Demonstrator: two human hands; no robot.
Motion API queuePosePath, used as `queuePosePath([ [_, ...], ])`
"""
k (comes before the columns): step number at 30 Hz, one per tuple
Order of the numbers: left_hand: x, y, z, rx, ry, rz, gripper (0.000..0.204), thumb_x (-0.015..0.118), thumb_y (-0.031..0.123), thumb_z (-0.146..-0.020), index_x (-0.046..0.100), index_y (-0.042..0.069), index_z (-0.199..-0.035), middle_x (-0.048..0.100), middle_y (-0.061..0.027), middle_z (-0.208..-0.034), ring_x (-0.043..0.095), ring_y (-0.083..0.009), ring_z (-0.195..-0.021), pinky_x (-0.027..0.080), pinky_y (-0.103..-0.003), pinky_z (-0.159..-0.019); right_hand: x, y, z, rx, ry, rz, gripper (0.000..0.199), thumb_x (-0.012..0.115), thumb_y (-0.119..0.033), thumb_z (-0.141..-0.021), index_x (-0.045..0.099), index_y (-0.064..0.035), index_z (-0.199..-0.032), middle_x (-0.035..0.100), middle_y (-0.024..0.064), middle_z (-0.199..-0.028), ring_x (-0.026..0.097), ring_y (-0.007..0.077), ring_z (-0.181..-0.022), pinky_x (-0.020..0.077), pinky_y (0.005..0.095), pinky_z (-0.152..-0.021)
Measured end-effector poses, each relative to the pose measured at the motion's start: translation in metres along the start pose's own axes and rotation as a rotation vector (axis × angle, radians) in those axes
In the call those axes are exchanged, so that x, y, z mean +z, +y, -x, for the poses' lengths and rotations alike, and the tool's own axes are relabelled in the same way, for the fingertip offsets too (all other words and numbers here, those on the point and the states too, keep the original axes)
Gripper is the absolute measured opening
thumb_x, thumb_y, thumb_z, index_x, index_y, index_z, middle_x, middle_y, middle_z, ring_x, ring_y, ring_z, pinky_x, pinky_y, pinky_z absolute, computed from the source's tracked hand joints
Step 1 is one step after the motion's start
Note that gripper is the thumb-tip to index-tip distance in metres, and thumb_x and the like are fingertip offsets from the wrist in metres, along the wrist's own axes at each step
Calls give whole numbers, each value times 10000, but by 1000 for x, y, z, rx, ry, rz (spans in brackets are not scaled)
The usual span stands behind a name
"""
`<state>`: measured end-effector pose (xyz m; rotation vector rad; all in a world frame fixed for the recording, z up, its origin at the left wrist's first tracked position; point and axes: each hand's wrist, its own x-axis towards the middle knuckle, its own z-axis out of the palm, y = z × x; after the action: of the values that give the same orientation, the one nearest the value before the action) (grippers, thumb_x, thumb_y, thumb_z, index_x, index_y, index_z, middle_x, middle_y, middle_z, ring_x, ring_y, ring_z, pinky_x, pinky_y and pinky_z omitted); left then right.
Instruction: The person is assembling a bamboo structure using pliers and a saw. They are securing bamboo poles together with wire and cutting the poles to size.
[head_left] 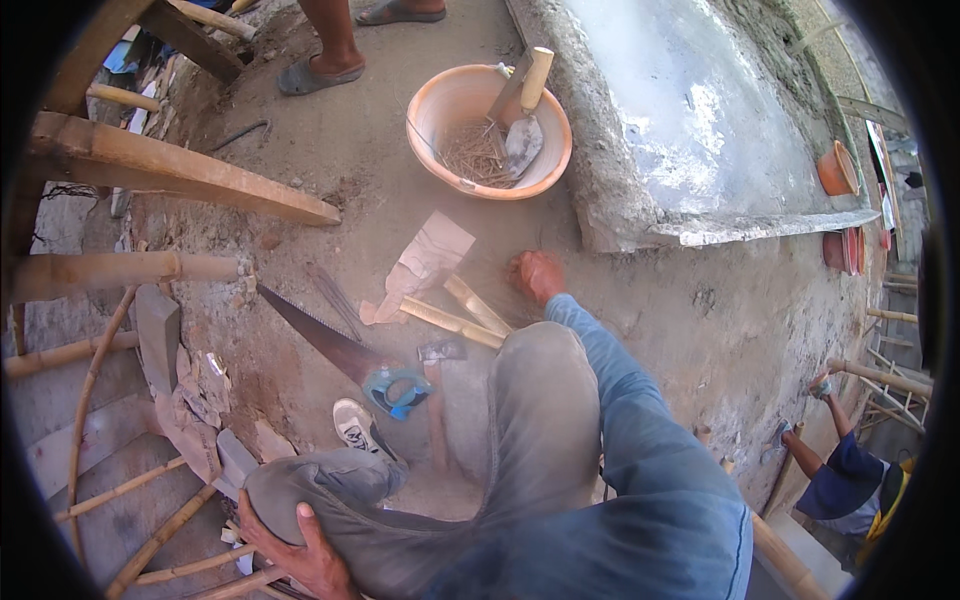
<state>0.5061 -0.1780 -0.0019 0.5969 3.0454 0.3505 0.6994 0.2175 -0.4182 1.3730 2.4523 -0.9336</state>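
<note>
I am crouching on a dusty concrete surface. My right hand [539,275] reaches forward to the ground, fingers curled downward, just right of two short wooden sticks [463,315]; whether it holds anything is hidden. My left hand [298,553] lies flat on my left knee with fingers spread over the grey trousers. A handsaw [322,337] with a blue handle [397,391] lies by my shoe [353,423]. A hammer [439,353] lies next to it. A torn piece of brown paper [424,262] is in front of the sticks.
An orange basin [441,101] with nails and a trowel [521,120] stands ahead. A raised cement slab [690,130] runs at the right. Bamboo poles and a wooden beam [180,172] are at the left. Another person's sandalled feet [320,72] stand ahead; a second person [850,480] works below right.
</note>
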Motion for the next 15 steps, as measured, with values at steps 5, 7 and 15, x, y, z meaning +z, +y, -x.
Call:
queuePosePath([
  [5, 3, 6, -8, 27, 36, 89, 790, 829, 400, -940, 510, -9, -1535, 540, -251, -1523, 438, -416, -1452, 303, -532, -1236, -71, -44, -8, -157, 92, -156, 259, 759, -272, -914, 803, -52, -1043, 779, 217, -1017, 742, 421, -928, 579, 511, -850],
  [7, -1, 2, -3, 35, 52, 116, 801, 818, 434, -943, 508, -6, -1537, 541, -243, -1518, 434, -420, -1452, 310, -529, -1232, -158, -94, -6, -353, 250, -540, 257, 738, -254, -941, 797, -25, -1039, 775, 229, -991, 738, 425, -897, 574, 504, -828],
  [15, -13, -6, 12, -44, 89, 34, 810, 796, 468, -948, 507, 17, -1556, 522, -243, -1565, 459, -436, -1450, 306, -540, -1240, -155, -82, -208, -142, 417, 39, 235, 662, -154, -922, 818, -77, -1079, 774, 234, -1039, 747, 425, -1047, 597, 500, -929],
])
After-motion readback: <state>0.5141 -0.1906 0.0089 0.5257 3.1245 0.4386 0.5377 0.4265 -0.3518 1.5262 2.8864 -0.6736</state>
